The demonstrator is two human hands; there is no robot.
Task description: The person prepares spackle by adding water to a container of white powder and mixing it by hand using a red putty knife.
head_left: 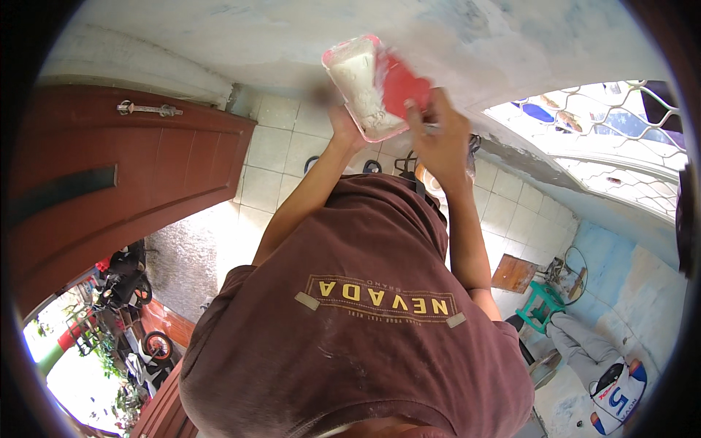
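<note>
My left hand [346, 130] supports a shallow pinkish-red tray [377, 138] from beneath and its left side, the fingers mostly hidden under it. Thick white putty [356, 79] fills much of the tray, its surface ridged and uneven. A flat red scraper [404, 87] is gripped by my right hand [445, 135], thumb on its near face. Its blade, smeared with white along the left edge and blurred by motion, overlaps the tray's right side. Both hands are raised in front of a patchy whitish wall [292, 40].
A brown door [73, 175] stands at the left, with motorbikes [131, 281] beyond. At the right is a window with metal mesh [621, 135]. Lower right are a green stool [540, 306], a brown board [512, 273] and grey trousers [580, 337]. Pale tiles [269, 146] cover the floor.
</note>
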